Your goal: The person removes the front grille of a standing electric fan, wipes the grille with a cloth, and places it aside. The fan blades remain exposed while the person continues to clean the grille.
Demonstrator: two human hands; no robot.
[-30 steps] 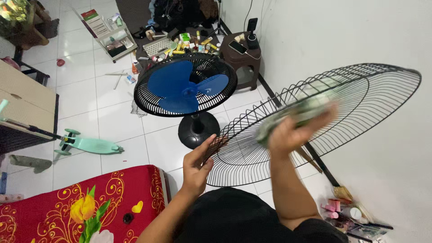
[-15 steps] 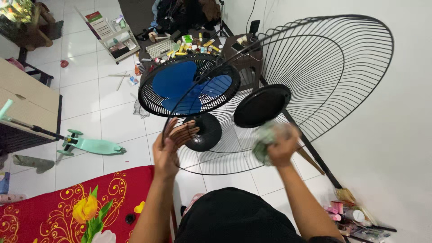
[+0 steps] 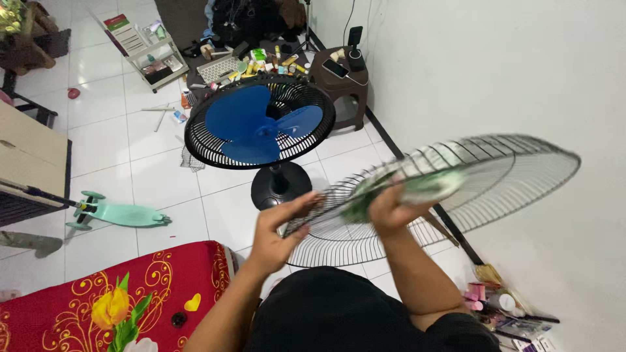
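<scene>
Cloth blurred in right hand grip on fan grille; left hand pinching rim.

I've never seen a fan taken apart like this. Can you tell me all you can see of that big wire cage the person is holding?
The wire grille is a round, dished guard of thin dark metal-looking spokes crossed by ring wires, detached from the fan. It is held almost flat, edge-on to the camera, over the white floor beside the wall. The left hand grips its near rim. The right hand presses a blurred greenish cloth against its middle. Its centre cap is hidden from view.
</scene>
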